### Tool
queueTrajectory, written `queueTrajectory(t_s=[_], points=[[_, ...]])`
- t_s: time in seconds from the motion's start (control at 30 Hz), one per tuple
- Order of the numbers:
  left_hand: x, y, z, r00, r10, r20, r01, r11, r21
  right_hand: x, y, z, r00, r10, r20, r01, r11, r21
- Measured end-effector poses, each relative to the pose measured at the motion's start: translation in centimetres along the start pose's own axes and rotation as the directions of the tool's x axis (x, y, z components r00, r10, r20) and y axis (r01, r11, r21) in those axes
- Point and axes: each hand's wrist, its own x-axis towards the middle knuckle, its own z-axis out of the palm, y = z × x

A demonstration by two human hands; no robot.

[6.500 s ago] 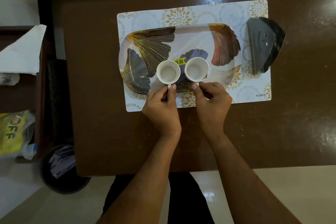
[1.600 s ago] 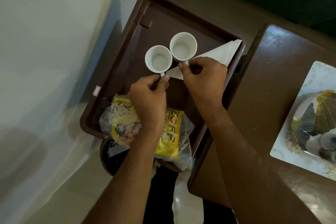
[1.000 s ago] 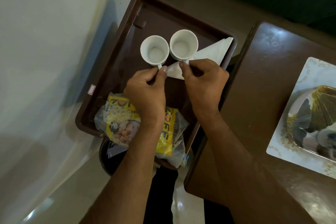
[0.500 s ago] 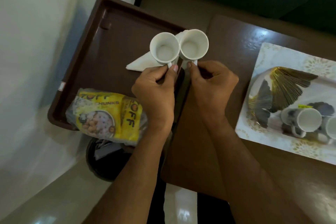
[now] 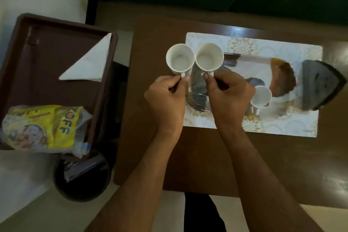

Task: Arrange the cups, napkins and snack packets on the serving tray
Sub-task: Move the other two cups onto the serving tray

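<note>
My left hand pinches the handle of a white cup, and my right hand pinches the handle of a second white cup. Both cups hang side by side, rims touching, over the left end of the leaf-patterned serving tray. Another white cup stands on that tray, partly behind my right hand. To the left, a folded white napkin and a yellow snack packet lie in a brown tray.
The serving tray rests on a floral placemat on a dark wooden table. A dark wedge-shaped holder sits at the tray's right end. A black bin stands on the floor below the brown tray.
I lifted two cups from the brown tray and carried them right; they now hang over the serving tray's left end. The napkin and snack packet stayed behind.
</note>
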Motion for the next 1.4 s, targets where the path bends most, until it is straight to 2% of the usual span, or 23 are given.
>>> queueTrajectory(t_s=[0.13, 0.3, 0.47, 0.9, 1.03, 1.17, 1.27, 1.33, 1.4], points=[[-1.2, 1.4, 3.5, 0.992, 0.095, 0.087, -0.097, 0.995, 0.025, 2.0, 2.9, -4.0, 0.999, 0.010, -0.033, -0.011, 1.000, -0.015], [-0.3, 1.5, 6.9, 0.955, 0.183, 0.235, -0.206, 0.976, 0.077, 5.1, 6.5, -8.2, 1.000, -0.012, 0.012, 0.013, 0.997, -0.073], [1.2, 0.9, 9.1, 0.930, 0.156, 0.333, -0.222, 0.960, 0.168, 7.8, 9.6, -10.5, 0.996, 0.001, 0.090, 0.008, 0.995, -0.100], [1.6, 0.6, 11.6, 0.926, 0.079, 0.368, -0.192, 0.941, 0.280, 10.5, 14.1, -10.5, 0.955, 0.027, 0.296, 0.038, 0.977, -0.211], [1.9, 0.7, 11.7, 0.920, 0.089, 0.381, -0.226, 0.915, 0.333, 10.7, 13.9, -10.6, 0.950, 0.088, 0.299, -0.020, 0.975, -0.223], [2.0, 1.8, 11.5, 0.928, 0.045, 0.371, -0.225, 0.859, 0.460, 11.1, 13.0, -10.9, 0.929, 0.164, 0.331, -0.065, 0.955, -0.290], [1.9, 3.1, 11.8, 0.953, 0.080, 0.292, -0.228, 0.824, 0.518, 11.5, 11.8, -11.4, 0.939, 0.141, 0.312, 0.009, 0.901, -0.434], [1.9, 4.0, 12.7, 0.938, 0.125, 0.325, -0.290, 0.795, 0.533, 11.5, 10.7, -11.2, 0.948, 0.078, 0.309, 0.079, 0.883, -0.462], [1.8, 4.7, 14.0, 0.904, 0.129, 0.408, -0.367, 0.723, 0.586, 11.5, 9.5, -10.3, 0.932, 0.038, 0.359, 0.161, 0.847, -0.507]])
